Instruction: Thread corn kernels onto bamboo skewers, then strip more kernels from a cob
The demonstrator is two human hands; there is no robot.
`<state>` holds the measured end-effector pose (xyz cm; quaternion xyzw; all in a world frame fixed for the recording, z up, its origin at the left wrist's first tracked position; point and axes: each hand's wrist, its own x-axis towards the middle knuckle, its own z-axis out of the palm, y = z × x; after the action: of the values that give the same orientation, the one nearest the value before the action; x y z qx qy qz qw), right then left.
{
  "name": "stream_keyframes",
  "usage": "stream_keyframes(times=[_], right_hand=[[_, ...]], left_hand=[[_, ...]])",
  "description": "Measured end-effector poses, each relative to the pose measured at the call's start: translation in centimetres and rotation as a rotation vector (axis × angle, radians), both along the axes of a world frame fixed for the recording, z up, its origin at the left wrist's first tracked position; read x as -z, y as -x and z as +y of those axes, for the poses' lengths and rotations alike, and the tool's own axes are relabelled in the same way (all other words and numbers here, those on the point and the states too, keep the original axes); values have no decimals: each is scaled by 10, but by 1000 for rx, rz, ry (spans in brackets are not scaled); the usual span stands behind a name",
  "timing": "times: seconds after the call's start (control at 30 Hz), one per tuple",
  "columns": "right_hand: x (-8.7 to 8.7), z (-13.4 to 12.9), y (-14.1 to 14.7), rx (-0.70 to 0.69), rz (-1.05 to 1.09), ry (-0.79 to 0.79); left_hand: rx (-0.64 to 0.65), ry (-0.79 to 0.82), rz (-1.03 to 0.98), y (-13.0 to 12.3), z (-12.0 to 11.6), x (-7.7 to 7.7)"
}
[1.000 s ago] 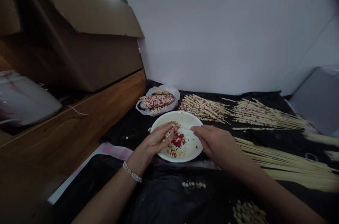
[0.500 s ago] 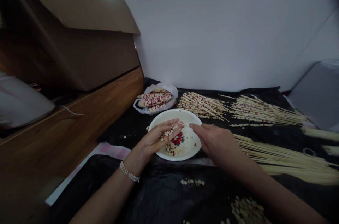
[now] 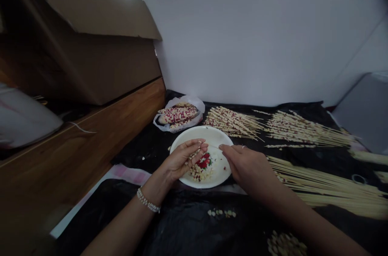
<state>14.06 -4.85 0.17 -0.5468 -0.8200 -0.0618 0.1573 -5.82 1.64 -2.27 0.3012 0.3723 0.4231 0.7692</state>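
Note:
Over a white plate [image 3: 212,137], my left hand [image 3: 182,158] is cupped around several pale corn kernels [image 3: 194,157]. My right hand [image 3: 244,163] pinches a thin bamboo skewer [image 3: 214,146], whose tip points toward my left fingers. The plate holds a heap of loose kernels [image 3: 198,173] beside its red flower pattern [image 3: 203,162]. A beaded bracelet [image 3: 148,203] circles my left wrist. Just beyond the plate, speckled red-and-white corn cobs [image 3: 177,114] lie on a plastic bag [image 3: 194,104].
Skewers threaded with kernels [image 3: 233,122] lie in bunches on black plastic sheeting [image 3: 145,147], and bare skewers [image 3: 327,183] lie at right. Loose kernels [image 3: 286,244] sit near the front. A wooden ledge [image 3: 91,135] and cardboard box [image 3: 91,66] stand at left.
My left fingers have curled further over the kernels in the palm. My right hand stays nearly in place, and the view has shifted only slightly.

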Motion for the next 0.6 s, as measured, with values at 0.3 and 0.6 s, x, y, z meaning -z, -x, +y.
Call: stream_keyframes(times=[0.3, 0.6], right_hand=[[-5, -2, 1, -5, -24, 46], [-4, 1, 0, 55, -62, 87]], left_hand=[[-26, -10, 89, -8, -3, -6], [29, 101, -96, -1, 6, 2]])
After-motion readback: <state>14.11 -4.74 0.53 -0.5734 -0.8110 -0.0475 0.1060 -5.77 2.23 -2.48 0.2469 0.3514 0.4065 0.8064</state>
